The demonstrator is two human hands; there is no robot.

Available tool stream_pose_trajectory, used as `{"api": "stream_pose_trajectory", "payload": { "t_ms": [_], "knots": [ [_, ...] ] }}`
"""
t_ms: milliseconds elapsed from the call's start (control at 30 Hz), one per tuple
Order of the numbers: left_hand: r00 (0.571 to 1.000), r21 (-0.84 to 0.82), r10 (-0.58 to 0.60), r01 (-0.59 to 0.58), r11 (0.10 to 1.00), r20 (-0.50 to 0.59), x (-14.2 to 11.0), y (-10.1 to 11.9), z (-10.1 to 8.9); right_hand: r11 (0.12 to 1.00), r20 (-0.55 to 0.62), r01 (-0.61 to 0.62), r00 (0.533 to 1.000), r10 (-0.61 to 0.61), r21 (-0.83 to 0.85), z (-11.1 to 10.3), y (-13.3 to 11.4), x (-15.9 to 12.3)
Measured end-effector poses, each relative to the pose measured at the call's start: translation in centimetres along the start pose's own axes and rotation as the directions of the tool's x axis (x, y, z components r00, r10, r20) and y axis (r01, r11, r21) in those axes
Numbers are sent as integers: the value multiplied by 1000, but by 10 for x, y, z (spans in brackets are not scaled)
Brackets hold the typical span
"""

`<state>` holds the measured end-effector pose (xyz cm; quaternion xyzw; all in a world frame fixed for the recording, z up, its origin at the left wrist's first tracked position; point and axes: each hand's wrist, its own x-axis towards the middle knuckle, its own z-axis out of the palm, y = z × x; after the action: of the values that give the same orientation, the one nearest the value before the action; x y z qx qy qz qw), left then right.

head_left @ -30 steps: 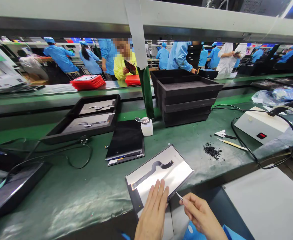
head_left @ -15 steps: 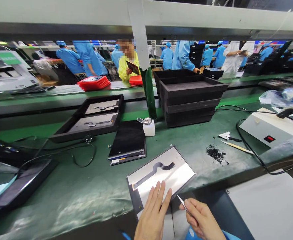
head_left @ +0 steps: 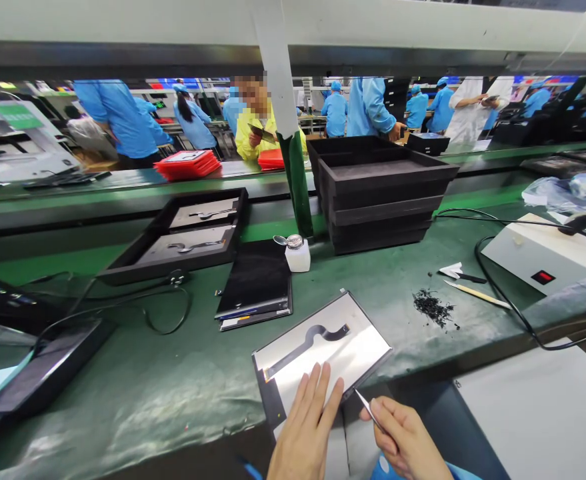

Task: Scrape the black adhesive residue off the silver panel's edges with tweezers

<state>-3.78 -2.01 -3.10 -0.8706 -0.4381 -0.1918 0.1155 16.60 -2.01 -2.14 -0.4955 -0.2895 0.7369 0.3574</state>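
A display panel [head_left: 357, 327], silver-backed with a dark ribbon cable [head_left: 303, 347], lies at the front edge of the green bench and partly overhangs it. My left hand [head_left: 305, 423] rests flat on its near part, fingers stretched out. In my right hand [head_left: 403, 433] are metal tweezers [head_left: 367, 408], pinched between thumb and fingers, their tip at the panel's near right edge. Behind the panel lies a stack of dark screens [head_left: 257, 280], next to a white dispenser bottle [head_left: 298, 257] with its lid up.
Stacked black trays [head_left: 383, 207] stand at the back. A black tray [head_left: 173, 267] with two panels sits at left. Dark scraps [head_left: 433, 307], a yellow-handled tool [head_left: 477, 293] and a white powered box [head_left: 543, 257] with a black cable lie at right. Co-workers stand beyond the bench.
My hands, the tweezers and the panel stay nearly in place. In the background, a blue-clad co-worker at left has moved further left, and the yellow-clad person's held item has tilted.
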Motion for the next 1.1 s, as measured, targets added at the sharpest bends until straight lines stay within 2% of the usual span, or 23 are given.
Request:
{"api": "stream_pose_trajectory", "payload": {
  "t_ms": [267,467,567,767,967,1100],
  "knots": [
    [999,-35,-24,25,999,24,0,1,0,1000,12,3,1000,-3,17,-3,3,2],
    [999,-8,-15,15,1000,-50,0,1,5,1000,6,1,1000,-1,19,-2,1,2],
    [995,-31,-51,48,998,-88,-2,4,11,1000,7,-1,1000,1,12,-2,-1,2],
    [996,-53,-83,81,995,-35,-3,7,10,1000,-7,0,1000,0,6,-1,-1,2],
    [1000,-7,-9,9,1000,2,-1,0,0,1000,-10,-3,1000,3,3,-2,-1,0],
    [1000,-5,2,-2,1000,10,-2,0,0,1000,-4,-8,1000,8,17,-2,-1,0]
  ]
}}
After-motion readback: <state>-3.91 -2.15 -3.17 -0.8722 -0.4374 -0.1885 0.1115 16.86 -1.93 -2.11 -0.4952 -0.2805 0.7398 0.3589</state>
